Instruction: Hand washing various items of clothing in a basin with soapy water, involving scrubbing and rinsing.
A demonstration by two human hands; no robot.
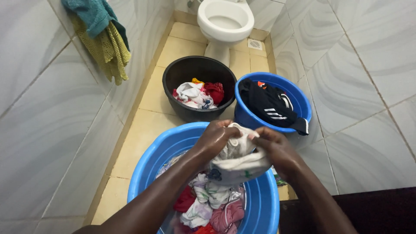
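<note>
Both my hands grip a wet white garment (237, 161) above a large blue basin (149, 162). My left hand (216, 138) clutches its upper left part, and my right hand (277, 149) pinches the upper right part. The cloth bunches between them and hangs down toward the basin. Inside the basin lie several soaked clothes (208, 203) in white, red and pink, in water.
A black basin (173, 78) holding white and red clothes stands behind. A smaller blue basin (299, 97) with a black striped garment (268, 104) sits to its right. A white toilet (225, 21) is at the back. Teal and yellow cloths (104, 34) hang on the left tiled wall.
</note>
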